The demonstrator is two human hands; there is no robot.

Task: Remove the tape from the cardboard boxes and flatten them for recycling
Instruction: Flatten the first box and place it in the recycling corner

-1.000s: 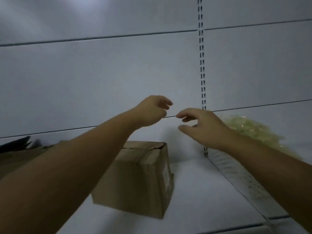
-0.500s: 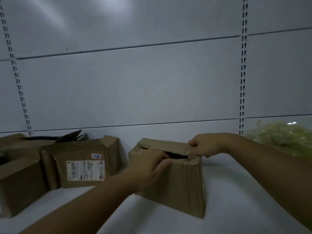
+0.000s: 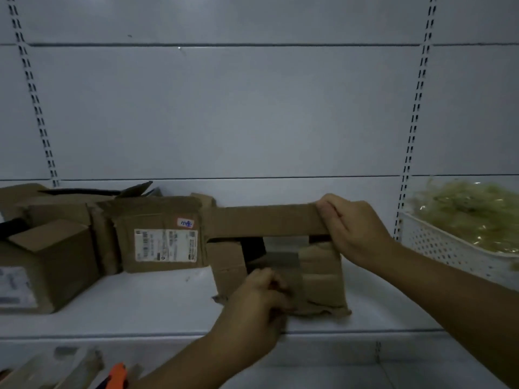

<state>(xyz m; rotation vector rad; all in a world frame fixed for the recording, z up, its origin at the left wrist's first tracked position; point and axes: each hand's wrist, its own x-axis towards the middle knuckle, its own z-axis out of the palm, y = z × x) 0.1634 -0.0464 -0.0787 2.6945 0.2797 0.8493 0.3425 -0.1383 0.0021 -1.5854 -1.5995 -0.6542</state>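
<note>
A small brown cardboard box (image 3: 320,273) sits on the white shelf (image 3: 168,307) in the middle of the view, its top open. My right hand (image 3: 348,228) grips the right end of the raised top flap (image 3: 264,221). My left hand (image 3: 258,304) is curled at the box's front face, pinching a strip of clear tape (image 3: 283,259) that runs down from the opening. Part of the box front is hidden behind my left hand.
Several other cardboard boxes stand at the left, one with a white label (image 3: 165,245), another nearer the edge (image 3: 47,265). A white perforated basket (image 3: 449,248) of yellowish shredded filler stands at the right. An orange-handled tool (image 3: 116,376) lies below the shelf edge.
The top flap has been lifted up by my right hand. My left hand has dropped from the box's top edge to its front face, onto the tape. The view has tilted downward.
</note>
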